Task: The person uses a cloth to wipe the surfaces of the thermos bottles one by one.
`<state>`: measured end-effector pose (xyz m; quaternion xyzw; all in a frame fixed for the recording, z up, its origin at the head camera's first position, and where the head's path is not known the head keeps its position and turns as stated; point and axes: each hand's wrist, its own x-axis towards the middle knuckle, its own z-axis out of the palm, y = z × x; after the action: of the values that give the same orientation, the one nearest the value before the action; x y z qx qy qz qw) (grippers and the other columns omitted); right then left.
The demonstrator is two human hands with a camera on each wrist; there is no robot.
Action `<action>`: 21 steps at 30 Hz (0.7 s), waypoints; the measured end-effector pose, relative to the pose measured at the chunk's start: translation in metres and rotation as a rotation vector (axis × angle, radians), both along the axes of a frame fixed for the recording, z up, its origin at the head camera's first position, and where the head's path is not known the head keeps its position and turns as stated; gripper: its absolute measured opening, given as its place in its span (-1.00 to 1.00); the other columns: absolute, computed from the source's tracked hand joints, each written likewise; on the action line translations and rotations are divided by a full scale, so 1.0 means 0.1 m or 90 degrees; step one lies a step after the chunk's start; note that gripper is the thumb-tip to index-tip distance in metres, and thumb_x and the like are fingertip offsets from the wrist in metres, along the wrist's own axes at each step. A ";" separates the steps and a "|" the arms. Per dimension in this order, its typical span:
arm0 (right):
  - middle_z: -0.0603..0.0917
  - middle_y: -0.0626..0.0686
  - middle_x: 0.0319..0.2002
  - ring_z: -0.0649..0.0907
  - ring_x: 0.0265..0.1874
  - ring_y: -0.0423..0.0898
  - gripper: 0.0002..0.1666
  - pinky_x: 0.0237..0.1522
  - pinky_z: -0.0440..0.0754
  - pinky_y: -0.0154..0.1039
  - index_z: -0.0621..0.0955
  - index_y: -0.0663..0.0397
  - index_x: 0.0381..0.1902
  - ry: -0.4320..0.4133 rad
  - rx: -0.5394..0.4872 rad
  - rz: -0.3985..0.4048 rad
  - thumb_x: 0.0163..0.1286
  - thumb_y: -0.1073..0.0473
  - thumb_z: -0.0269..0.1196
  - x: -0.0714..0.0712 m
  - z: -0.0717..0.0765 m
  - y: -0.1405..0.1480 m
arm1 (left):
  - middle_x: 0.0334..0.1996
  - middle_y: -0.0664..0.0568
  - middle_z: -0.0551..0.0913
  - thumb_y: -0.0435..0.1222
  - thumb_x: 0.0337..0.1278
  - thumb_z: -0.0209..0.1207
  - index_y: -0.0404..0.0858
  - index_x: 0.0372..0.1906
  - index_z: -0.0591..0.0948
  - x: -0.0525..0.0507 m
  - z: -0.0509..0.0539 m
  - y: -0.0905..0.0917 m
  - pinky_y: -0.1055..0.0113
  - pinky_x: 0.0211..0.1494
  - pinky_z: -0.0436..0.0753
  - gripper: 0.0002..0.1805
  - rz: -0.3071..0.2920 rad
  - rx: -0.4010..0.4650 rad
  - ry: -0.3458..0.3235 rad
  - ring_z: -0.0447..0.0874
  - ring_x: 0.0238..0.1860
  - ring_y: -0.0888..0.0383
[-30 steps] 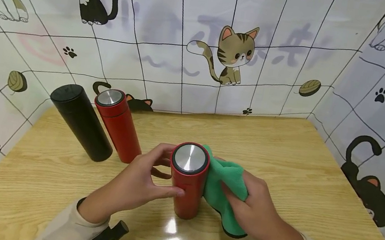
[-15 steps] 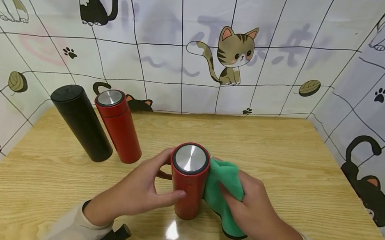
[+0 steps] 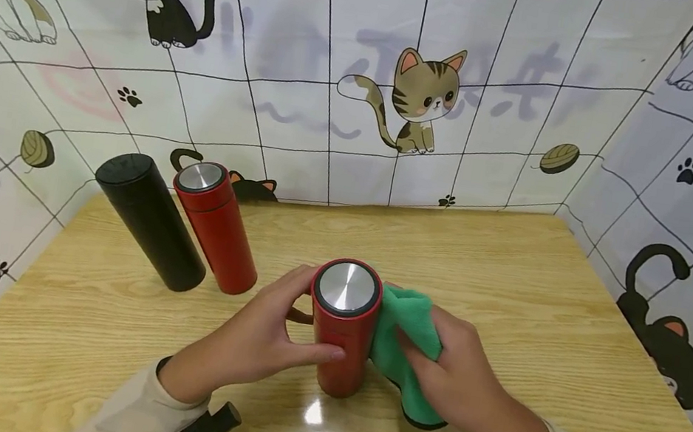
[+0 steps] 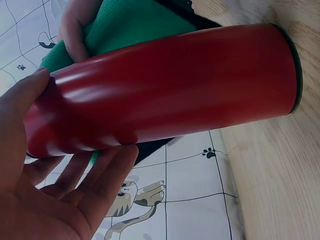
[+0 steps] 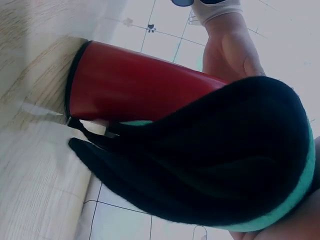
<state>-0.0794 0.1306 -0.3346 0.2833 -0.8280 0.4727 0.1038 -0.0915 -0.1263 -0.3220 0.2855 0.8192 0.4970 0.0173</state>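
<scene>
A red thermos [image 3: 345, 350] with a silver, black-ringed lid stands upright on the wooden table. My left hand [image 3: 260, 341] holds it from the left, thumb across the front and fingers behind; the left wrist view has the thumb and fingertips touching the red body [image 4: 165, 90]. On its other side, my right hand [image 3: 458, 367] grips a bunched green cloth [image 3: 398, 343] against the wall of the thermos. The cloth's dark underside [image 5: 215, 160] fills much of the right wrist view and hides most of that hand. One corner of the cloth droops toward the tabletop.
Farther back on the left, a black thermos [image 3: 151, 220] and a second red thermos [image 3: 216, 230] stand close together. A white cat-patterned sheet [image 3: 287, 73] lines the back and sides of the wooden table [image 3: 487, 267].
My left fingers have closed in around the thermos. The cloth's upper part, earlier near the lid's edge, has slid lower and to the right. The thermos stays upright in place.
</scene>
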 end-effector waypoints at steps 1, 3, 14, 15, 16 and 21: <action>0.67 0.00 0.20 0.67 0.11 -0.20 -0.46 0.08 0.66 -0.34 0.54 0.01 0.31 0.016 -0.011 -0.002 0.40 0.42 0.21 0.00 0.00 0.00 | 0.24 0.25 0.50 -0.15 -0.06 0.53 0.17 0.43 0.31 0.00 0.00 0.00 0.33 -0.03 0.74 -0.09 -0.001 0.003 -0.003 0.50 0.21 0.17; 0.66 -0.01 0.22 0.66 0.14 -0.22 -0.43 0.11 0.64 -0.38 0.53 -0.02 0.33 0.036 -0.030 -0.002 0.40 0.43 0.20 0.00 0.00 0.00 | 0.25 0.25 0.52 -0.16 -0.06 0.52 0.17 0.44 0.26 0.00 0.00 0.00 0.29 -0.03 0.74 -0.05 0.000 0.007 -0.005 0.52 0.22 0.18; 0.67 0.00 0.19 0.68 0.10 -0.21 -0.45 0.08 0.67 -0.32 0.54 0.00 0.31 0.029 -0.012 0.000 0.39 0.42 0.21 0.00 0.00 0.01 | 0.15 0.20 0.61 -0.25 -0.07 0.52 0.01 0.37 0.29 0.02 0.00 -0.02 0.27 -0.01 0.74 -0.12 0.010 0.012 0.001 0.58 0.18 0.19; 0.67 0.00 0.20 0.67 0.11 -0.21 -0.44 0.09 0.67 -0.34 0.54 0.00 0.32 0.034 -0.019 -0.001 0.39 0.43 0.21 0.00 0.01 0.01 | 0.15 0.20 0.61 -0.26 -0.06 0.52 0.01 0.37 0.30 0.02 0.00 -0.02 0.27 -0.02 0.74 -0.12 0.007 0.014 0.000 0.58 0.18 0.19; 0.67 0.00 0.21 0.66 0.13 -0.22 -0.43 0.10 0.65 -0.36 0.53 0.00 0.32 0.038 -0.026 -0.002 0.39 0.43 0.21 0.00 0.01 0.00 | 0.15 0.20 0.60 -0.27 -0.05 0.51 0.01 0.38 0.30 0.02 0.00 -0.02 0.26 -0.02 0.74 -0.13 0.004 0.016 -0.001 0.57 0.18 0.19; 0.68 0.00 0.18 0.69 0.05 -0.25 -0.45 0.05 0.68 -0.35 0.53 -0.01 0.33 0.021 -0.036 0.001 0.42 0.42 0.19 0.00 0.01 0.00 | 0.19 0.19 0.54 -0.28 -0.04 0.50 0.03 0.37 0.34 0.03 -0.01 -0.02 0.25 -0.03 0.76 -0.16 0.005 0.023 0.003 0.56 0.18 0.13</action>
<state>-0.0789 0.1308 -0.3334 0.2886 -0.8124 0.4911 0.1250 -0.0890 -0.1280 -0.3234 0.2836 0.8112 0.5112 0.0084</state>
